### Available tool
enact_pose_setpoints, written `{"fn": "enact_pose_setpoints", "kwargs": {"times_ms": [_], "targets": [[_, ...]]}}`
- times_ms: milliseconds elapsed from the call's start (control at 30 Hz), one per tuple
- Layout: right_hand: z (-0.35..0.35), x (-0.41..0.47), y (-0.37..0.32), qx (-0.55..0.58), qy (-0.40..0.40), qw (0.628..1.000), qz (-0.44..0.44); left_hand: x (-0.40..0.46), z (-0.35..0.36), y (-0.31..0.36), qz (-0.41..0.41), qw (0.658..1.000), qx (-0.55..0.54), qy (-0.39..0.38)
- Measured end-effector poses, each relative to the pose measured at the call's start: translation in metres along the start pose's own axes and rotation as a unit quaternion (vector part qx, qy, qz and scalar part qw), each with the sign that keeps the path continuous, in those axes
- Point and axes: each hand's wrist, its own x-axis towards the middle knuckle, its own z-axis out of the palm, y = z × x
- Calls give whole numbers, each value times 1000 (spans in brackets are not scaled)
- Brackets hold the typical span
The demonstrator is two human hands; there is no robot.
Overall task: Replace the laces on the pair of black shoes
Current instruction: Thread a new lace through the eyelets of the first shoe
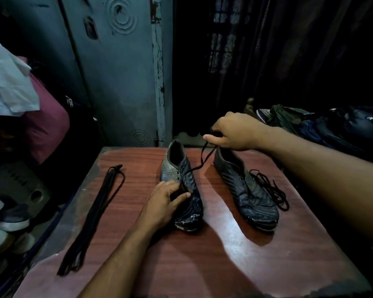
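On the desk (202, 265): we're pinning the left shoe (182, 186) with left hand (167, 203), fingers curled on it; right hand (235, 134) pinching its lace (200, 162) taut above. Spare laces (95, 218) lying left.

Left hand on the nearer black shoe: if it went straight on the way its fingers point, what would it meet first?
The left hand points right, across the nearer black shoe it rests on. Beyond lies a strip of bare reddish wooden table, then probably the second black shoe, though depth is unclear.
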Motion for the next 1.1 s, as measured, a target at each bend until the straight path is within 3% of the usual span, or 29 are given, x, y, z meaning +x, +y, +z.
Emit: {"fn": "enact_pose_setpoints", "kwargs": {"times_ms": [133, 233, 333, 500, 600, 667, 900, 1033, 1100], "targets": [[11, 14, -1, 130, -95, 987, 11, -4, -1, 31, 11, 999, -27, 23], [26, 25, 0, 132, -133, 982, 19, -5, 1, 20, 24, 1000, -5, 14], [38, 33, 3, 110, -97, 989, 2, 0, 1, -4, -5, 1000, 6, -15], [43, 42, 10, 144, 20, 989, -25, 1, 7, -6, 23, 1000, 0, 5], [40, 60, 16, 176, 106, 979, 5, 1, 6, -5, 16, 1000, 8, 5], [36, 77, 15, 184, 121, 975, 12, -1, 7, -2, 22, 1000, 13, 4], [66, 99, -2, 149, -33, 988, -20, 3, 6, -4, 28, 999, 1, 26], [87, 78, -11, 154, -61, 986, -14, 3, 6, -3, 28, 999, -9, 21], [88, 64, -18, 177, -16, 984, 24, 3, 6, -5, 19, 999, -26, 30]]}}
